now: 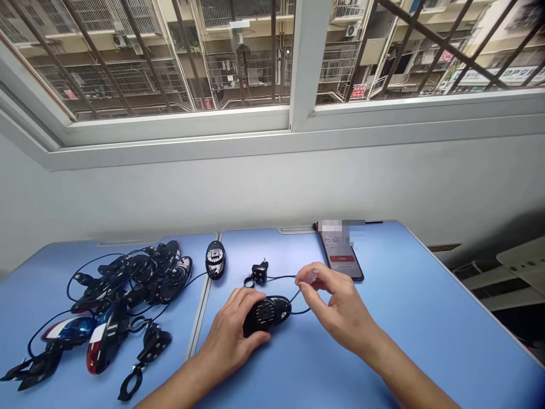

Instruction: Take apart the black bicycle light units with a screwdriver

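A black oval bicycle horn unit [267, 313] lies on the blue table, its slotted face up. My left hand [235, 322] is closed around its left end, thumb in front and fingers behind. My right hand [336, 301] pinches the clear pinkish handle of what looks like a small screwdriver [312, 276]. Its thin shaft slants down to the right end of the unit; the tip is too small to make out. A black cable loops from the unit behind my right fingers to a black handlebar clamp switch [259, 272] lying just beyond.
Several similar units with tangled cables and clamps form a pile [140, 284] on the left. One separate oval unit [215, 260] lies near the table seam. A phone [344, 258] rests at the back right, a thin red-and-black tool [315, 226] behind it. The window wall borders the table.
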Tool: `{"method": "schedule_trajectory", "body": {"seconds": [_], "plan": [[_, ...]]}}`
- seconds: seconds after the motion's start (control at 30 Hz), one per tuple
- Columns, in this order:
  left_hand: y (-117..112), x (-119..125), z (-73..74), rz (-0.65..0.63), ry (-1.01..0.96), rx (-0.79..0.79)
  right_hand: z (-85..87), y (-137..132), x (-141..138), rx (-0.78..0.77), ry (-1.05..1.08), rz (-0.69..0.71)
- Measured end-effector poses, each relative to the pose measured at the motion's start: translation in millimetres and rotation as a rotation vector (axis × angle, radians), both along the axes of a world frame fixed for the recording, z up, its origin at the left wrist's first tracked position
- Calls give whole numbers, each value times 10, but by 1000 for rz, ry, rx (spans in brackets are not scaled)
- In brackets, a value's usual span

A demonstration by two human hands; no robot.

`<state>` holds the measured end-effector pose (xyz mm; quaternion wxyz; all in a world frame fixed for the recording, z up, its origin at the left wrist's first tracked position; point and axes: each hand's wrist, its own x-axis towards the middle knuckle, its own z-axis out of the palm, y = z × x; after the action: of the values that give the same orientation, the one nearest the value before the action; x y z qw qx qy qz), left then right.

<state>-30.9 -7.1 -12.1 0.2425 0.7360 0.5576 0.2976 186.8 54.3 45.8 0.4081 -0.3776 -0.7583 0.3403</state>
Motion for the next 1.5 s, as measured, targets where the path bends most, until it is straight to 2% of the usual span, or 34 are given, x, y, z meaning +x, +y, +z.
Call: {"method": "schedule_trajectory", "body": {"seconds": [0.23, 0.47, 0.73, 0.87, 1.0, 1.07, 1.17, 1.33, 1.5], "plan": [[-3, -11, -21, 4, -85, -57, -9, -3, -7, -18, -72, 25], [8, 6, 13, 176, -236, -224, 39, 21, 161, -125, -213, 93], [23, 9, 5, 157, -375, -249, -72, 76, 352, -88, -375, 170], [52, -22, 17, 123, -447, -274, -11, 100, 406, -61, -373, 277], [100, -51, 44, 110, -515, -333, 82, 135, 436, -135, -363, 425], [119, -59, 50, 104, -534, -368, 119, 146, 448, -172, -359, 455], [123, -58, 57, 104, -521, -392, 157, 137, 430, -177, -361, 424], [105, -36, 77, 113, -484, -371, 183, 63, 274, -122, -432, 274], [102, -31, 59, 117, -466, -350, 161, -31, 236, -200, -500, 114]]}}
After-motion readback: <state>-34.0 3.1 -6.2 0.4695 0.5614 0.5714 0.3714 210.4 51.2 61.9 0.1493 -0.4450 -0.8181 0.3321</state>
